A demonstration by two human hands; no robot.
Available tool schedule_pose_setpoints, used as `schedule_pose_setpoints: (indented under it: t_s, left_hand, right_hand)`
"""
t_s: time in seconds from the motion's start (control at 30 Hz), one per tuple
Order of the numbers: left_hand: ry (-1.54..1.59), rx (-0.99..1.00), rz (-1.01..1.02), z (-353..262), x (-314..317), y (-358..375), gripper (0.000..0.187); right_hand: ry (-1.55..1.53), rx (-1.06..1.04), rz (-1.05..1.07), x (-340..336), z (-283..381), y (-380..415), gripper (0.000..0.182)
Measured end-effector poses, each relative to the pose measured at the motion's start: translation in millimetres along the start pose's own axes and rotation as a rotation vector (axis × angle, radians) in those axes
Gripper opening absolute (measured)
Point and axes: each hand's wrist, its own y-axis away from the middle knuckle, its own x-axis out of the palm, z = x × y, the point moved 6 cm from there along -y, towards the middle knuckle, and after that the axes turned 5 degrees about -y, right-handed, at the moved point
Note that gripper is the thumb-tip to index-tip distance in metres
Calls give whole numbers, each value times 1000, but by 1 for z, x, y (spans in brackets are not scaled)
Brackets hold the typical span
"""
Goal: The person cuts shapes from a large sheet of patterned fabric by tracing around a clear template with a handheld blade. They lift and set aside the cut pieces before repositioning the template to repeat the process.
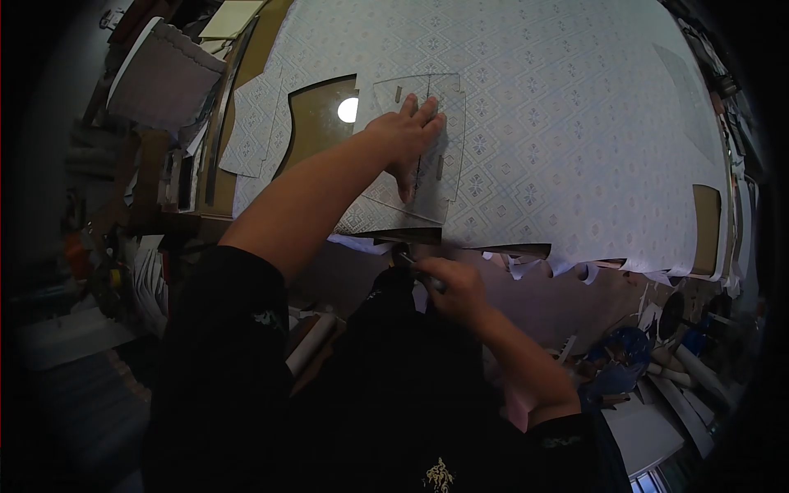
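My left hand [403,141] lies flat with fingers spread on a clear template [450,152], which has dark outlines and small slots. Under the template is pale fabric [542,115] with a diamond pattern, spread over the table. Below the table's near edge, close to my body, my right hand [456,287] is closed around a slim tool with a thin metal tip [406,257]. Its exact kind is hard to make out. The tip points up and left, apart from the fabric. Left of the template, a curved cut-out bares the brown tabletop [316,127].
A separate patterned piece [251,127] lies at the table's left side. Cut fabric strips [526,267] hang off the near edge. A grey padded piece [164,78] stands at upper left. Rolls, blue plastic [616,357] and scraps crowd the lower right.
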Motion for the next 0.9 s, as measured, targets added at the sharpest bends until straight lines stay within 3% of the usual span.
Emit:
schedule_pose_setpoints:
  t_s: [0.2,0.37,0.53,0.7,0.9]
  left_hand:
    - [-9,18,-15,-3,-1,0,160]
    - [-19,56,-27,-1,3,-2,160]
    - [-16,86,-76,2,3,-4,162]
    - [8,120,-98,3,8,-7,163]
    - [-1,124,-78,5,6,-5,166]
  right_hand:
    - [-11,100,-214,-34,6,10,17]
    - [28,235,-400,-47,12,10,17]
    - [69,393,-573,-25,9,11,20]
    - [369,550,-803,0,40,-7,17]
    - [464,644,-906,4,47,-25,16]
